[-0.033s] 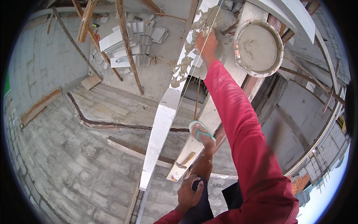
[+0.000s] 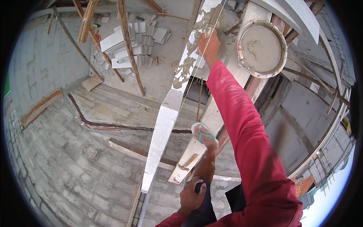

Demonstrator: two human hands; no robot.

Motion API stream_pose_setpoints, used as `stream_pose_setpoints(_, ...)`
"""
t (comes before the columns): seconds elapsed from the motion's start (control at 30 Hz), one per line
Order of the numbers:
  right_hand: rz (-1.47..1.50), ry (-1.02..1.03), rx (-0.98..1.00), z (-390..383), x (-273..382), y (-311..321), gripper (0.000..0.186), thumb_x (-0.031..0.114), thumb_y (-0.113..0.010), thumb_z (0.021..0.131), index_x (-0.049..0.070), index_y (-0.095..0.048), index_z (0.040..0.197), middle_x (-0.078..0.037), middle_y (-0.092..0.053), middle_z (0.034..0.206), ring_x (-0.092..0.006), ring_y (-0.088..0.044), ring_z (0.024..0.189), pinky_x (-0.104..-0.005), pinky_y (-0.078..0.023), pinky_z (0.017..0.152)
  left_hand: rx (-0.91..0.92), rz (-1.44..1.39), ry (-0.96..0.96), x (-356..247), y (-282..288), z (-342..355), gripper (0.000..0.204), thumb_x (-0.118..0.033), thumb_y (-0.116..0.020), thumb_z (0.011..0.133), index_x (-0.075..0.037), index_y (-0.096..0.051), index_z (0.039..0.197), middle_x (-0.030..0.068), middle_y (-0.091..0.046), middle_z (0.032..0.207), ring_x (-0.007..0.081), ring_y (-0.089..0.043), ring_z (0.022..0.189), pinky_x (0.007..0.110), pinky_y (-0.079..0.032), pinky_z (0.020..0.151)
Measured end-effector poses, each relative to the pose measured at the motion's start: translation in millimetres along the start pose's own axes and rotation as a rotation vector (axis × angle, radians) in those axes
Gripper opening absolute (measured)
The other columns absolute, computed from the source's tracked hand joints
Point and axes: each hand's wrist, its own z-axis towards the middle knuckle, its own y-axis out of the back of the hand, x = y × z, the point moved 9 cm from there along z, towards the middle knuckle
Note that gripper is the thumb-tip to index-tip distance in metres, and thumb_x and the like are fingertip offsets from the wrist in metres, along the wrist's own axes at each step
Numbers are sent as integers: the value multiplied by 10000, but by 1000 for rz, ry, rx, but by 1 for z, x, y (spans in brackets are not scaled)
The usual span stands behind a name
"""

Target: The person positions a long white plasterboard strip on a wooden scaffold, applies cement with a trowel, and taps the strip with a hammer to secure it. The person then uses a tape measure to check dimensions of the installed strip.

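My right hand is closed around the handle end of what looks like a mortar-caked trowel; the handle itself is mostly hidden. It is over the far part of a narrow white wall top, where wet grey mortar is spread in patches. A taut string runs along the wall and passes by this hand. My left hand rests on my bent knee, fingers loosely curved and empty. To the right of my right hand, a round bucket holds grey mortar.
My foot in a green-strapped flip-flop stands on a wooden plank. A hammer lies near the plank's close end. Slanting timber props and a pile of white blocks are farther off, on the floor level below.
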Motion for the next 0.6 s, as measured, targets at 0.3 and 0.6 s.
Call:
stream_pose_setpoints(0.3, -317, -28, 177, 5, -15, 21, 497, 188, -662, 984, 5, -550, 1432, -286, -637, 1289, -503, -681, 1118, -575, -558, 933, 3, -16, 20, -2, 0, 4, 358, -378, -726, 979, -96, -740, 1200, 138, -729, 1307, 363, -663, 1241, 466, -525, 1064)
stream_pose_setpoints(0.6, -549, 56, 279, -26, -17, 32, 547, 117, -671, 970, 90, -531, 1498, -221, -589, 1341, -468, -698, 1115, -539, -579, 954, 25, 15, 31, -5, -3, 5, 344, -373, -722, 982, -101, -737, 1193, 136, -732, 1284, 367, -665, 1227, 471, -528, 1050)
